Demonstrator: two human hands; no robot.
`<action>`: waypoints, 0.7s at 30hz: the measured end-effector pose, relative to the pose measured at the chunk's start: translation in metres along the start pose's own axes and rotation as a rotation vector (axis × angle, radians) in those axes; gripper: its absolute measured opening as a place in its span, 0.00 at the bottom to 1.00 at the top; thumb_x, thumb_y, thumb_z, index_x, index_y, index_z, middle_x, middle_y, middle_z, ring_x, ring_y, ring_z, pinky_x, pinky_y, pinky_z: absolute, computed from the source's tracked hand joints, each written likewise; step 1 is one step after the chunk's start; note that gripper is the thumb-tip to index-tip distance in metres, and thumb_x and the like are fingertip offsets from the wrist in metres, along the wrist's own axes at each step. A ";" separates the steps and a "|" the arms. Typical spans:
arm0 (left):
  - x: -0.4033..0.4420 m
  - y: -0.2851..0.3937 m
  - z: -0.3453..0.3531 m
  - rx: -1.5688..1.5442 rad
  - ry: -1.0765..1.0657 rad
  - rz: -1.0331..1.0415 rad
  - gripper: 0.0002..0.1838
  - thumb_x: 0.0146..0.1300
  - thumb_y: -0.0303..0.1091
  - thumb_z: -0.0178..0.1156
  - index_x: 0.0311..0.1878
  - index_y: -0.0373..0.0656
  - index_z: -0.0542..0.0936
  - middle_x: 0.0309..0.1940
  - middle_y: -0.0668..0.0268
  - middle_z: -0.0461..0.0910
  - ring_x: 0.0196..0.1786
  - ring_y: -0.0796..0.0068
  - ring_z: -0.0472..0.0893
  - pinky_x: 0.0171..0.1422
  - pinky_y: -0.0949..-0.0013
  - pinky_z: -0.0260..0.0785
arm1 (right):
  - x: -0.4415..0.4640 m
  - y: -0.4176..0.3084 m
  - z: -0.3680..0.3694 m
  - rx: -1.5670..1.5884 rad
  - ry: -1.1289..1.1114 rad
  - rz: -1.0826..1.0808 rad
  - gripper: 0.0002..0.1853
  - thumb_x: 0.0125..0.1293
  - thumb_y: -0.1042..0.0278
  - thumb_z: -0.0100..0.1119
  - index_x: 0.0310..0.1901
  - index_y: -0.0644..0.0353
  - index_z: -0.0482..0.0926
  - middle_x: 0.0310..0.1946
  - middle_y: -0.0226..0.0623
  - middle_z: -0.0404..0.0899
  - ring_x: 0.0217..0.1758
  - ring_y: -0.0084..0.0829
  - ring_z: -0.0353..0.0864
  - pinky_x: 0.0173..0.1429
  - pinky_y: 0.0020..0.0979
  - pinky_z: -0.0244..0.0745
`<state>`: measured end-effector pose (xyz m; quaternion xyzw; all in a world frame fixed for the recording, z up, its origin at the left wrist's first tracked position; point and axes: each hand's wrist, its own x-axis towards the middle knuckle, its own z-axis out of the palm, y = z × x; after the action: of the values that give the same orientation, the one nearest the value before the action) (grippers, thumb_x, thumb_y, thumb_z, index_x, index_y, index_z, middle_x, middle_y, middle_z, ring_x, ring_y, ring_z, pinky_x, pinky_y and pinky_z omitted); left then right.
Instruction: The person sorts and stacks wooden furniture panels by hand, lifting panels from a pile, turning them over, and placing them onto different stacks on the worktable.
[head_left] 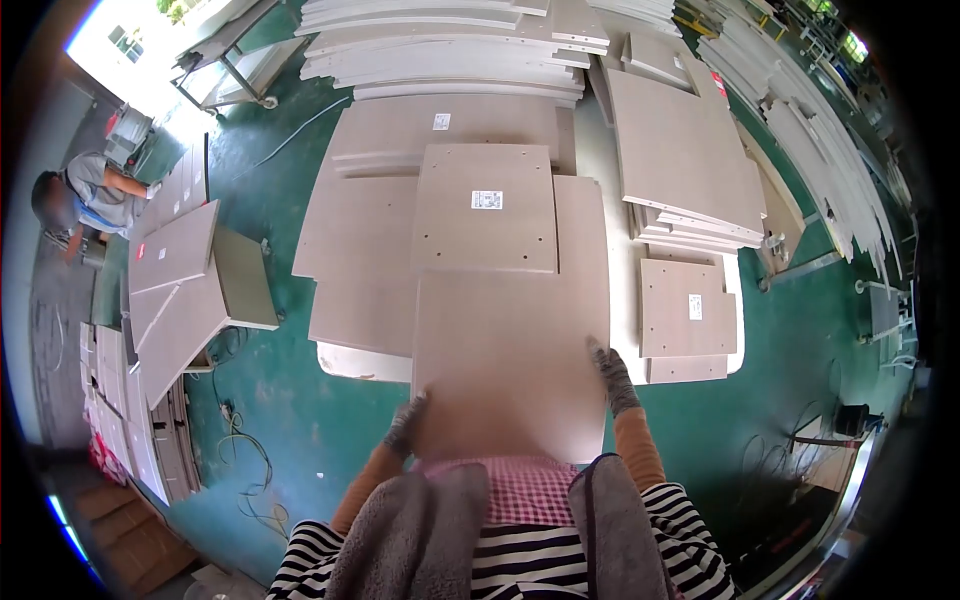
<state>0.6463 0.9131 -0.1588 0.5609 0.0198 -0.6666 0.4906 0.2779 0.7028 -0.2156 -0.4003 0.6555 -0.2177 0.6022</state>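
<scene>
A light wood-grain furniture panel point(510, 360) lies level in front of my body, its near edge close to my checked apron. My left hand point(406, 426), in a grey glove, grips the panel's left edge near the front corner. On the opposite edge, my gloved right hand point(614, 378) holds it, a little farther forward. The undersides of both hands are hidden by the panel. Just beyond it lies a smaller board point(485, 235) with a white label and drilled holes, on top of larger panels point(360, 225).
Stacked boards point(690, 145) and a small labelled panel point(670, 310) sit to the right on a white-topped support point(625, 300). More panels point(450, 60) are piled at the back. A seated person point(100, 195) is at the left, near leaning panels point(180, 290). Cables point(250, 460) lie on the green floor.
</scene>
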 end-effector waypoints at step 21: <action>0.096 0.177 0.038 0.726 0.415 0.780 0.33 0.62 0.49 0.62 0.61 0.33 0.68 0.54 0.47 0.76 0.54 0.60 0.77 0.60 0.64 0.68 | 0.071 -0.194 0.166 -1.147 0.228 -0.810 0.42 0.57 0.38 0.58 0.71 0.45 0.60 0.74 0.54 0.44 0.76 0.61 0.40 0.75 0.56 0.43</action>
<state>0.7493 0.7388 -0.1254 0.7784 -0.3229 -0.2759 0.4622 0.4920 0.5661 -0.1404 -0.8412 0.5253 -0.0854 0.0959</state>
